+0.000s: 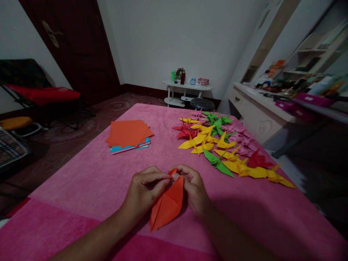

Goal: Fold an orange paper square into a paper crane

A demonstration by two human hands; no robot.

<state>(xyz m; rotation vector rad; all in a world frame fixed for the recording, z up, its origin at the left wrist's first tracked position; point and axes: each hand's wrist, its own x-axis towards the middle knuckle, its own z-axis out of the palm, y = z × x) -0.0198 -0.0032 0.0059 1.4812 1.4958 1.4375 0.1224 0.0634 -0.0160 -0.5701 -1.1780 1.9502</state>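
Note:
Both hands meet over the near middle of the pink table cloth (89, 181). My left hand (145, 190) and my right hand (191, 186) are closed, pinching the top tip of a partly folded orange paper piece (167, 206). The piece hangs down toward me between the wrists, its lower point just above the cloth. A stack of flat paper squares (127, 135), orange on top with blue and pink below, lies ahead to the left. Several finished paper cranes (217, 145) in yellow, green, red and pink lie spread ahead to the right.
A white side table (186, 90) with small items stands at the far wall. A dark door (70, 47) is at the left, with a chair holding a red cushion (43, 95) before it. A white cabinet (258, 112) with clutter runs along the right.

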